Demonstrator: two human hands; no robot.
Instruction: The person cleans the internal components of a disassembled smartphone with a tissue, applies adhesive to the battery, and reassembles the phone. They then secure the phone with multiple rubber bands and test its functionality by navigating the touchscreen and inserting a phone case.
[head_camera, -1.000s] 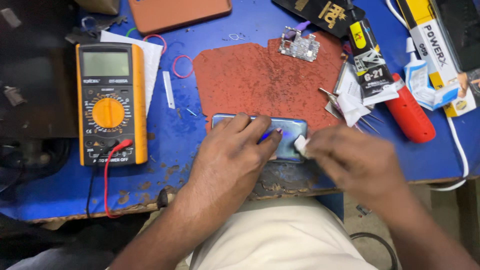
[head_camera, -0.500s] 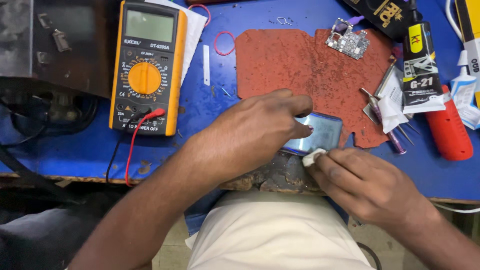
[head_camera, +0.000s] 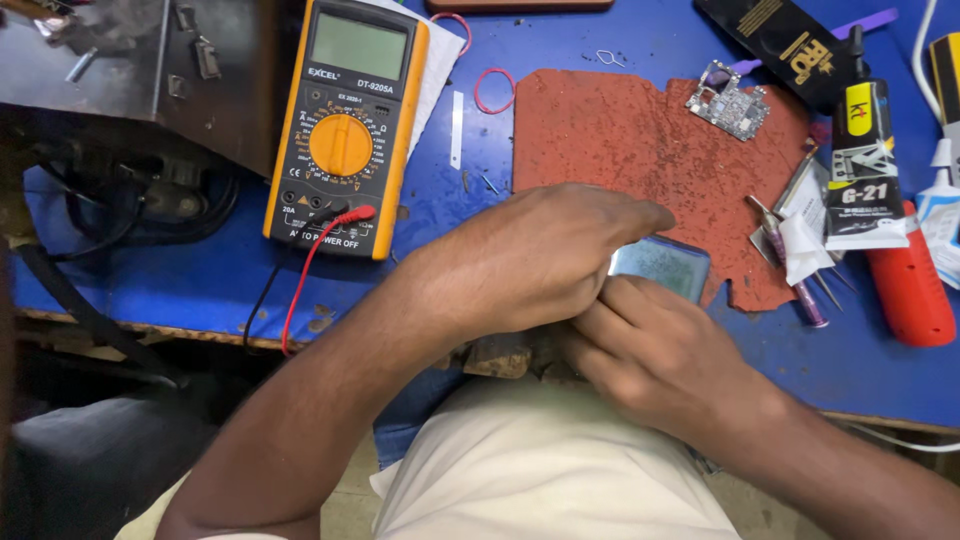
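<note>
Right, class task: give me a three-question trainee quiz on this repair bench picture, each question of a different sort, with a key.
1. True or false: the left hand lies over the phone.
2. Multiple choice: on what does the circuit board lie? A) the red mat B) the multimeter C) the blue tabletop
3. Fill in: the red probe lead is plugged into the ______.

Key
1. True; the right hand meets it at the phone's near edge.
2. A
3. multimeter
</note>
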